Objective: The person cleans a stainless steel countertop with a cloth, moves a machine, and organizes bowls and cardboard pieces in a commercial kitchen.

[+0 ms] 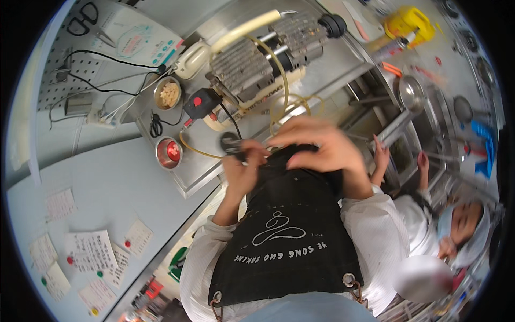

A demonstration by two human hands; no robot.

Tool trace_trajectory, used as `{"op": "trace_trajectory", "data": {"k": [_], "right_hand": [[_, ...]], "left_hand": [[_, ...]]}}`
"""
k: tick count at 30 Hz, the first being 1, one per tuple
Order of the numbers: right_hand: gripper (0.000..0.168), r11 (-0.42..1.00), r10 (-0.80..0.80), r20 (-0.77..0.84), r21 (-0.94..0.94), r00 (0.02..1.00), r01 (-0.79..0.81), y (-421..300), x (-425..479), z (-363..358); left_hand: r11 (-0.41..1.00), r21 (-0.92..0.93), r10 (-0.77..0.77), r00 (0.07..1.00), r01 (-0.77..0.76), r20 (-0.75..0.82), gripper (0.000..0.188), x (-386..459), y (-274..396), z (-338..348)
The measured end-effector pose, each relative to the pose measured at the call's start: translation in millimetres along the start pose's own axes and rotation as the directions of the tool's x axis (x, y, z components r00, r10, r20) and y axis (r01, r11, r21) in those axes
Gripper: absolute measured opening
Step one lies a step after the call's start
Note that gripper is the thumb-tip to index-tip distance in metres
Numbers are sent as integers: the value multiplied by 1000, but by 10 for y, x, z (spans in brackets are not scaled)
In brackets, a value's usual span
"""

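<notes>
My left hand (243,169) holds a dark, round-ended tool (233,145), blurred, near the front edge of a steel tray table. A thin yellow hose (197,151) runs from a black pressure switch box with a red button (201,103) and ends beside that tool. My right hand (322,147), also blurred, is over the black apron (297,225), fingers curved and apart, with nothing visible in it. Beyond both hands stands an air compressor with a ribbed metal motor (245,70) and a cream handle (245,30). More yellow hose (299,105) lies coiled beside it.
Left on the steel table (187,183) are a bowl of pale pieces (168,93), a bowl with red content (169,153) and black scissors (155,125). A cream hand mixer (194,60) is behind. To the right, a masked person (458,229) reaches towards a sink area; a yellow jug (408,26) stands beyond.
</notes>
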State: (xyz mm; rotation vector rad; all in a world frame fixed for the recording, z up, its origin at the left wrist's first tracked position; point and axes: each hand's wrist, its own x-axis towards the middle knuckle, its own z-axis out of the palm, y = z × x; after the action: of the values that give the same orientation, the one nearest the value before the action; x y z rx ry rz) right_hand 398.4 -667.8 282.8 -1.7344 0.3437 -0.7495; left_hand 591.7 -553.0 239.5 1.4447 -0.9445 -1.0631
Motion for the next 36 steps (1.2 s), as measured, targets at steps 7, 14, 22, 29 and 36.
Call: {"op": "trace_trajectory", "data": {"k": [7, 14, 22, 29, 36], "right_hand": [[38, 909, 295, -428, -150, 854, -389, -72, -585, 1215], [38, 857, 225, -636, -232, 738, -461, -68, -785, 1467], [28, 967, 203, -723, 43, 661, -250, 58, -1253, 1302], [23, 884, 281, -656, 461, 700, 77, -140, -1513, 975], [37, 694, 305, -223, 718, 926, -56, -217, -1288, 1165]], "left_hand": [[948, 212, 172, 941, -239, 291, 7, -426, -386, 57], [795, 182, 425, 745, -579, 514, 21, -484, -455, 91], [956, 145, 99, 749, -254, 655, 27, -677, -527, 176], [953, 246, -6, 801, -176, 598, 27, -683, -782, -57], [933, 59, 184, 612, -355, 769, 56, -773, -423, 198]]}}
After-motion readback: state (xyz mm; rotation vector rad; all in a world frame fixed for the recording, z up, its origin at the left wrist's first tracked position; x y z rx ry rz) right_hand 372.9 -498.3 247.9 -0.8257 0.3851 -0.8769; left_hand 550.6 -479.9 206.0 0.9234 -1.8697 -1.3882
